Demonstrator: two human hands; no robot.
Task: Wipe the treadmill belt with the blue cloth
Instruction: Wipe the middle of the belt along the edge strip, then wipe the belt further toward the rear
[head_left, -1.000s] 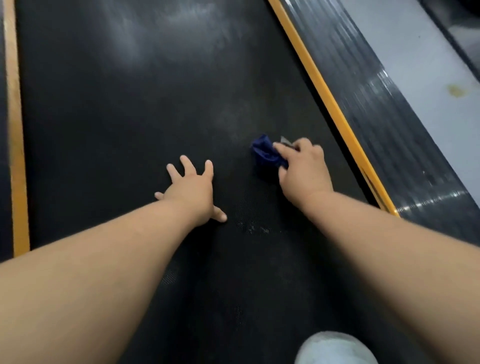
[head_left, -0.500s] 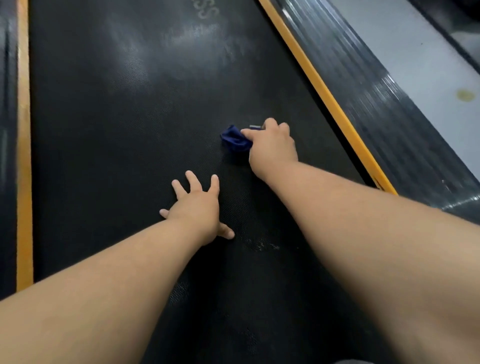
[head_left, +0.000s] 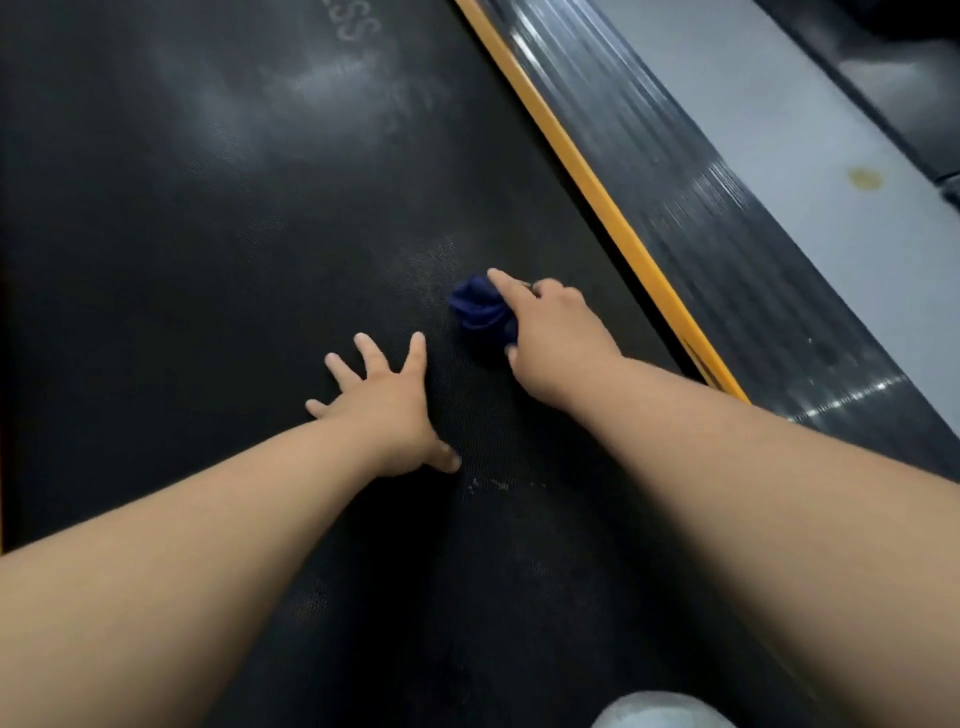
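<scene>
The black textured treadmill belt (head_left: 218, 249) fills most of the head view. A small bunched blue cloth (head_left: 480, 310) lies on the belt right of centre. My right hand (head_left: 556, 338) grips the cloth from the right, fingers curled over it and thumb under its near side, holding it against the belt. My left hand (head_left: 387, 400) rests flat on the belt just left of the cloth, fingers spread, holding nothing. Pale specks (head_left: 491, 484) dot the belt close to my left thumb.
A yellow stripe (head_left: 597, 192) runs along the belt's right edge, with a ribbed dark side rail (head_left: 727, 223) beyond it and grey floor (head_left: 789, 130) further right. Faint lettering (head_left: 358, 26) shows on the belt far ahead. A pale rounded shape (head_left: 660, 712) sits at the bottom edge.
My right hand with the cloth slid forward and left up the belt, then back toward me and slightly right. My left hand stayed planted on the belt.
</scene>
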